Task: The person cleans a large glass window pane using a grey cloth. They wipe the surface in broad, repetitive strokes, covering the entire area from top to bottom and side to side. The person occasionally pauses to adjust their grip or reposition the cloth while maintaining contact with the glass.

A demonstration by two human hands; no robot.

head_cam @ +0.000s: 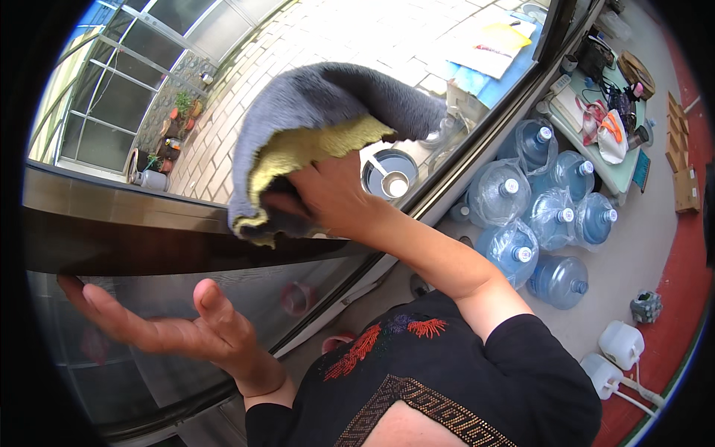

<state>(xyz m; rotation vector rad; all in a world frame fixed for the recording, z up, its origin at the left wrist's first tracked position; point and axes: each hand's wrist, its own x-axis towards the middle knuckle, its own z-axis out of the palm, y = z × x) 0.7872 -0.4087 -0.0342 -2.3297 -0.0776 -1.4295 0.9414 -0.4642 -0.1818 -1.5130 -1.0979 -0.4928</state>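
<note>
My right hand (338, 193) grips a thick plush cloth (313, 100), grey on one face and yellow on the other. The cloth is bunched and folded over my fingers, hiding most of them, in front of the upper glass pane (223, 139). Lower left, my left hand (190, 332) holds nothing, its thumb and fingers spread. Its fingertips are at the lower edge of the dark horizontal rail (139, 240); contact is hard to tell. Behind that hand lies the lower glass panel (151, 380), which carries faint reflections.
Several large water bottles (508, 187) stand on the floor to my right, near a cluttered table (592, 134). White jugs (620, 343) sit farther right. Beyond the glass are a basin (410, 162) with a ladle (395, 184), a blue-covered surface (477, 84) and potted plants (184, 106).
</note>
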